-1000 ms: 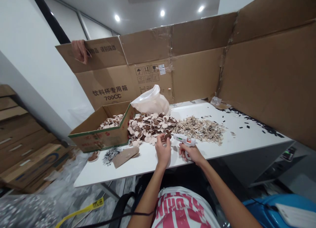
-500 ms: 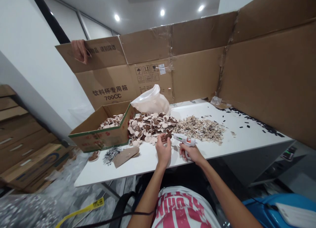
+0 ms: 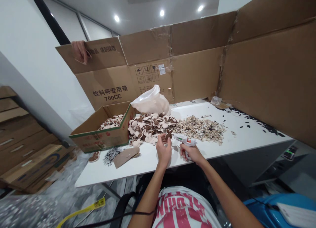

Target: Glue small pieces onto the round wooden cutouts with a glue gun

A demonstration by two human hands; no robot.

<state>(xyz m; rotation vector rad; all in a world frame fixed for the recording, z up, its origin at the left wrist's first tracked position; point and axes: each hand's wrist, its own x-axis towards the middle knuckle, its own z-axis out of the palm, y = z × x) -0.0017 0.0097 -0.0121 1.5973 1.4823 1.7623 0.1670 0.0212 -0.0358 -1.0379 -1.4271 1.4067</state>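
My left hand point(image 3: 164, 151) pinches a small brown felt-like piece with rounded lobes point(image 3: 169, 134) above the table's front part. In my right hand point(image 3: 192, 153) is a white hot glue gun point(image 3: 184, 139), its nozzle pointing left at the brown piece. The tip is at or very near the piece; I cannot tell whether they touch. Just behind my left hand lies a heap of brown and cream rounded pieces point(image 3: 150, 124). A pile of thin pale strips point(image 3: 201, 127) spreads to the right, behind the glue gun.
An open cardboard box point(image 3: 98, 137) with similar pieces stands at the left. Near it lie brown card point(image 3: 126, 156) and dark slivers point(image 3: 112, 155). A white plastic bag point(image 3: 151, 101) sits behind the heap. Tall cardboard walls point(image 3: 197, 70) enclose the table; another person's hand point(image 3: 80, 52) rests on top.
The brown piece in my left hand has turned slightly, showing more of its lobes. The glue gun has barely moved.
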